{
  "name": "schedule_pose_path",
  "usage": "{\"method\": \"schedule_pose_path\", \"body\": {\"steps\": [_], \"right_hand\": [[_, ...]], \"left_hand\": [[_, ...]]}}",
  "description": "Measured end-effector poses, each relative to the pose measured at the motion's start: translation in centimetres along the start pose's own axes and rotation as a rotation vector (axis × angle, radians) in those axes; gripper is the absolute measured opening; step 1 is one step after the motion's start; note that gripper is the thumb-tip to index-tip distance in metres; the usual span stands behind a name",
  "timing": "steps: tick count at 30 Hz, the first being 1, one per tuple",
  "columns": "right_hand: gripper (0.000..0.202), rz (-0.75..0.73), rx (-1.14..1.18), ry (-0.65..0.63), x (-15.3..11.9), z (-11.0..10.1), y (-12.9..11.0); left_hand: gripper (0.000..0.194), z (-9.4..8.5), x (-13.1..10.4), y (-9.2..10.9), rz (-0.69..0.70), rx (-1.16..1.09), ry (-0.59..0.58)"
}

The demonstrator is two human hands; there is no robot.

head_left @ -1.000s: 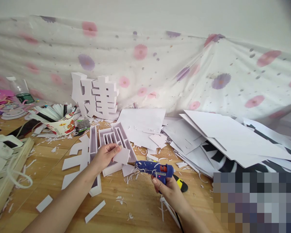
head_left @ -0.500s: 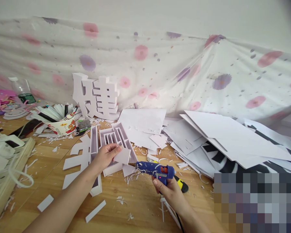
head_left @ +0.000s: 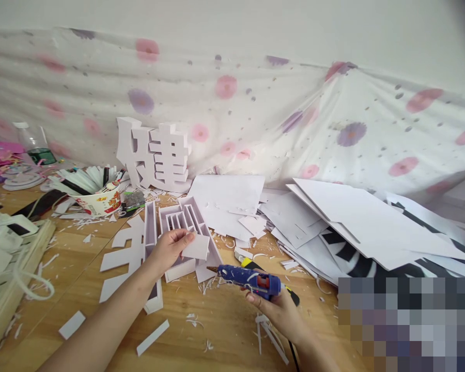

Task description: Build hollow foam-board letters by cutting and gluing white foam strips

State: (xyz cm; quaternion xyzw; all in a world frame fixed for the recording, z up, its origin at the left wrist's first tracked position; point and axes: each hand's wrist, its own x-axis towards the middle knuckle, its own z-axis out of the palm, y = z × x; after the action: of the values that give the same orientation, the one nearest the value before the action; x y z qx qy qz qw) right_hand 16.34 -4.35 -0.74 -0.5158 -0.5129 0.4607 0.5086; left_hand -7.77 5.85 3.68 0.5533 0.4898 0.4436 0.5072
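Between thumb and fingers, my left hand pinches a small white foam board piece. The piece hangs over a white board character with raised walls, which lies on the wooden table and is partly covered by my hand and arm. My right hand is wrapped round a blue hot glue gun. Its nozzle points left, just below and to the right of the held piece, apart from it. A yellow and black utility knife lies behind the glue gun, partly hidden.
A finished white character stands against the flowered plastic sheet. A paper bowl of glue sticks sits at the left, near a power strip. Stacked white boards lie at the right. Scraps litter the wooden table.
The glue gun has moved slightly down and right, its nozzle drawing away from the white piece. More of the knife shows. My left hand stays nearly still, the piece slightly turned.
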Motion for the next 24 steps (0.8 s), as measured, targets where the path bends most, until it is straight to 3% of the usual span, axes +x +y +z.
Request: {"method": "schedule_pose_path", "body": {"steps": [5, 8, 11, 16, 19, 24], "right_hand": [[0.037, -0.095, -0.144, 0.089, 0.9, -0.3, -0.7], [0.035, -0.183, -0.417, 0.254, 1.8, -2.5, -1.1], [0.035, -0.182, -0.701, 0.387, 2.2, -5.1, -0.5], [0.038, -0.093, -0.963, 0.336, 1.7, -8.3, 1.8], [0.035, -0.069, -1.072, 0.274, 1.4, -9.0, 2.7], [0.029, -0.157, -1.185, 0.247, 1.4, -9.4, 3.6]], "left_hand": [[0.045, 0.1, -0.2, 0.1, 0.002, -0.016, 0.006], [0.039, 0.0, -0.4, 0.2, -0.007, -0.035, 0.002], [0.035, -0.2, -0.4, -0.2, -0.016, -0.07, -0.005], [0.034, -0.8, 0.1, -1.2, 0.008, -0.135, -0.003], [0.032, -0.9, 0.3, -1.4, -0.023, -0.158, 0.006], [0.031, -0.7, 0.2, -1.3, -0.074, -0.124, 0.024]]}}
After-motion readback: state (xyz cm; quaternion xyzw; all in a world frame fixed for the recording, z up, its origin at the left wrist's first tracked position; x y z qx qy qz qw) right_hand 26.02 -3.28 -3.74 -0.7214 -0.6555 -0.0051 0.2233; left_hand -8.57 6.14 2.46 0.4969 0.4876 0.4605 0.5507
